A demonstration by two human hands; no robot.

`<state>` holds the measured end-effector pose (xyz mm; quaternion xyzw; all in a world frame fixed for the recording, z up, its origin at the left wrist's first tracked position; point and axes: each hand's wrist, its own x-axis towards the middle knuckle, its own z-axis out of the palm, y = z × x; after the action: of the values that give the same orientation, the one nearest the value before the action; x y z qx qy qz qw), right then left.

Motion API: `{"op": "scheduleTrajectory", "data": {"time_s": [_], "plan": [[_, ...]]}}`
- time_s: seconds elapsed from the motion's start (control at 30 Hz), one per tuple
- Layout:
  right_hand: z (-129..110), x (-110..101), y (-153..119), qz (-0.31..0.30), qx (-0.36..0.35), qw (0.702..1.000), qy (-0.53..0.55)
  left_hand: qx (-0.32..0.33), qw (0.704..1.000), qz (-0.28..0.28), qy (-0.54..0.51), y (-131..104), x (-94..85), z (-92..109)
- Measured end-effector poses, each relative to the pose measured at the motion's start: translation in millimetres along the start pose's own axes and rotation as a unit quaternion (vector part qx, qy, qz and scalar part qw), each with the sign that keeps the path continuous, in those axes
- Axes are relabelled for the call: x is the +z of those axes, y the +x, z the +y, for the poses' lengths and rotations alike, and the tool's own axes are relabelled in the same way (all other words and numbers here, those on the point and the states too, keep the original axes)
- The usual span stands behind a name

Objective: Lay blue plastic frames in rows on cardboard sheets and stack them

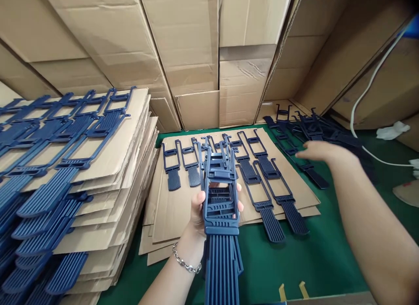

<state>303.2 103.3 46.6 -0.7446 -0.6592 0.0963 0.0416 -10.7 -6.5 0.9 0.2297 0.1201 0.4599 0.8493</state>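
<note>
My left hand [198, 206] is closed around a stack of navy plastic frames [222, 228], each with a rectangular opening and a ribbed paddle at its near end. They stand tilted up in front of me, and my fingertips show on both sides. My right hand [322, 151] reaches over loose frames of the same kind [316, 176] at the right, its fingers pointing left and slightly apart. Whether the fingertips touch a frame is unclear. More frames [270, 187] lie in rows on a cardboard sheet [173, 209] in the middle.
At left rises a tall stack of cardboard sheets [108, 182] with navy frames between and on top. Cardboard panels [196, 47] wall the back of the green table [271, 270]. A white cable [355, 108] and crumpled white tissue [393, 130] are at right. Yellow tape bits [303, 290] sit at the front edge.
</note>
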Motion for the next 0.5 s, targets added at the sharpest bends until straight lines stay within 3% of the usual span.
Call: {"op": "scheduleTrajectory", "data": {"time_s": [0.07, 0.13, 0.23, 0.4, 0.5], "plan": [[33, 31, 6, -0.034, 0.01, 0.999, 0.006, 0.0, 1.0, 0.013, -0.004, 1, -1.9, -3], [56, 55, 3, 0.008, -0.01, 1.0, 0.018, 0.012, 0.999, 0.037, -0.005, 3, -3.2, -7], [72, 70, -4, 0.036, -0.022, 0.999, 0.027, 0.023, 0.997, 0.067, 0.01, 6, -3.7, -13], [66, 58, -13, 0.008, 0.105, 0.994, -0.009, 0.035, 0.989, 0.115, 0.091, 7, -1.6, -15], [47, 36, -33, 0.042, 0.132, 0.99, -0.022, 0.051, 0.984, 0.117, 0.123, 7, -0.2, -15]]}}
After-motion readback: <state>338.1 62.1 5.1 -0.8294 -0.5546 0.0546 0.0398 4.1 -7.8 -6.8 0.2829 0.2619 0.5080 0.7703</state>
